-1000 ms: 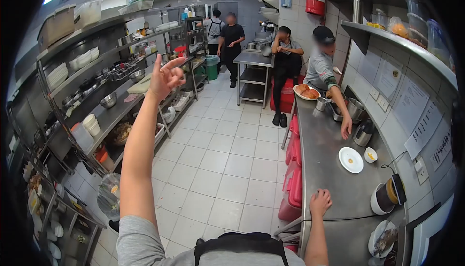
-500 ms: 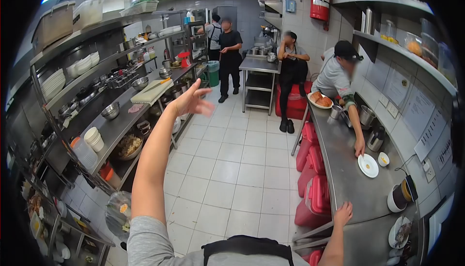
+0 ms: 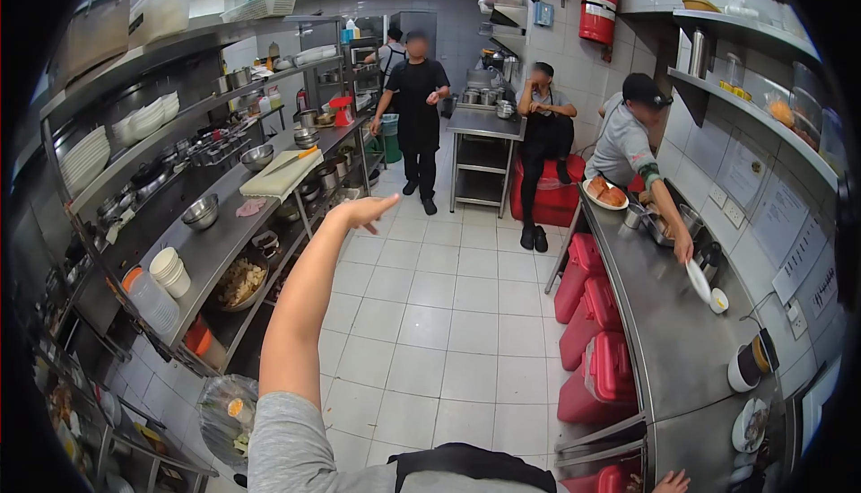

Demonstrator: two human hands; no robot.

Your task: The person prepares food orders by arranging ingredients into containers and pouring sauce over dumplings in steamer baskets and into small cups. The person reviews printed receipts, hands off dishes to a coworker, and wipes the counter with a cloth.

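Hands (image 3: pixel 363 213) (image 3: pixel 671 481): one aloft, one seemingly on counter (image 3: pixel 691 446)

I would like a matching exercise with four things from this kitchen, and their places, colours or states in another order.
Column one:
1. left hand
2. white plate
3. knife
4. lidded bins

Column two:
A. on a cream board
B. red
C. in the air, empty
D. tilted, in a co-worker's hand

Pairs: 1-C, 2-D, 3-A, 4-B.
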